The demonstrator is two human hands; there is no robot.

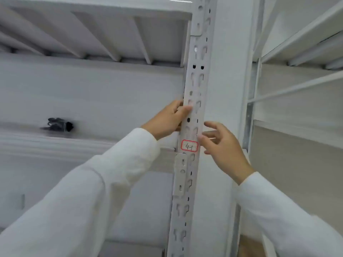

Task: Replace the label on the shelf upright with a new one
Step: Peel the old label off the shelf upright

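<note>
white metal shelving all round us, a pale shelf underside (96, 32) overhead, another rack (300, 52) off right. small white rectangular label with a red border (189, 145), handwritten "41", sits stuck flat on the white perforated metal shelf upright (196, 75), just above a bolted bracket plate (181, 175). our left hand (167, 119) wraps the upright's left edge above the label, fingers closed on it. our right hand (220, 143) is loosely spread, holding nothing, fingertips (201, 137) at the label's top right corner. bare wall right of the upright.
</note>
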